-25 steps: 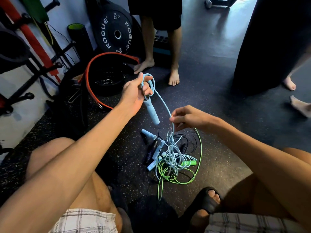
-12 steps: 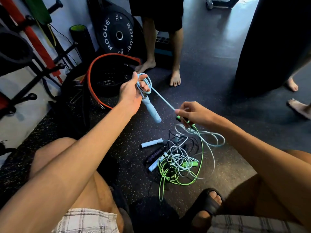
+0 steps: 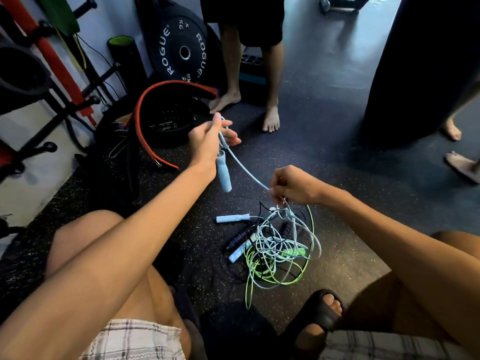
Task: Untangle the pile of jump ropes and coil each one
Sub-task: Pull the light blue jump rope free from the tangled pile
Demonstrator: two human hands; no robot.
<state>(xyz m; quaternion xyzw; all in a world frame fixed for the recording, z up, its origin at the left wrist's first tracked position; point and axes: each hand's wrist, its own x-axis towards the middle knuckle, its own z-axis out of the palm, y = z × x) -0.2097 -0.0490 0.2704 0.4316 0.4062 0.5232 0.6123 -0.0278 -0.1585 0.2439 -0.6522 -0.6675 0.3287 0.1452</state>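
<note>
Left hand (image 3: 206, 141) and right hand (image 3: 292, 184) hold one blue rope (image 3: 246, 170) above the pile (image 3: 275, 245).
The left fingers (image 3: 230, 139) curl round the cord just above its handle (image 3: 224, 172), which hangs below the palm; the right fingers (image 3: 275, 188) pinch the same cord lower down, and it runs taut between them. Below the right hand it drops into the pile on the floor (image 3: 350, 255), tangled with a green rope (image 3: 298, 280) between the person's knees.
</note>
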